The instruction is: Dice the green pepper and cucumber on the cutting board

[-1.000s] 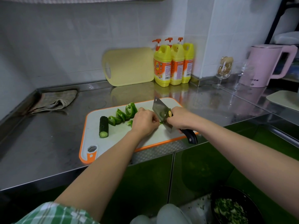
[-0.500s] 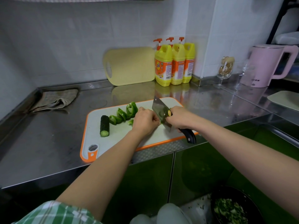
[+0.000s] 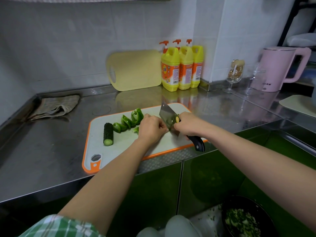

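Head view: a white plastic cutting board with an orange rim [image 3: 119,152] lies at the front edge of the steel counter [image 3: 42,159]. A short dark green cucumber stub [image 3: 108,134] rests near the board's left edge. Curved bright green pepper pieces [image 3: 130,120] lie along its far edge.

The right hand [image 3: 188,124] grips a steel cleaver with a black handle [image 3: 166,115] close to the blade. The left hand [image 3: 151,128] is curled beside the blade; I cannot tell what it holds.

The cucumber looks firm, wet and likely to roll, so hold it from above. The pepper seems light and glossy; press it flat.
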A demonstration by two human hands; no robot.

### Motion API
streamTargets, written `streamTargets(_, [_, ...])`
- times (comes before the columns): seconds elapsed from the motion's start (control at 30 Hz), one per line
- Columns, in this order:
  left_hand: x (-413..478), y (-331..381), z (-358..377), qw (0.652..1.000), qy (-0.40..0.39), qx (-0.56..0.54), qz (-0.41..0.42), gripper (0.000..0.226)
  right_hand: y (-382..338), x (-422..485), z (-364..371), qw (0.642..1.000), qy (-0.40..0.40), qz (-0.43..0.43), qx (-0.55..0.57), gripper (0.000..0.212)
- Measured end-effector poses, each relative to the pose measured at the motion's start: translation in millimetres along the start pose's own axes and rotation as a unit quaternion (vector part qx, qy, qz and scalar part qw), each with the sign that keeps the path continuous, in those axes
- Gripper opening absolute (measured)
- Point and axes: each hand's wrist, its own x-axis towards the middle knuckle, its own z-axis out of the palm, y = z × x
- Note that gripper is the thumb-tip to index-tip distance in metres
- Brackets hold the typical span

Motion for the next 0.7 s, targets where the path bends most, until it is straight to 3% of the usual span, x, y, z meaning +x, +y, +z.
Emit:
streamTargets(0.4, [-2,8,-1,1.0,-0.002,0.004,-0.005,0.017,9,15,2,0.997,0.066,0.003,0.041,0.017])
streamTargets(0.5, [-2,5,-5,1.0,-0.003,0.015,0.017,0.016,11,10,-9,0.996,0.057,0.005,0.061,0.021])
streamTargets(0.7, [-7,7,-13,1.0,0.003,0.028,0.006,0.017,6,3,-2,0.998,0.024,-0.006,0.06,0.01])
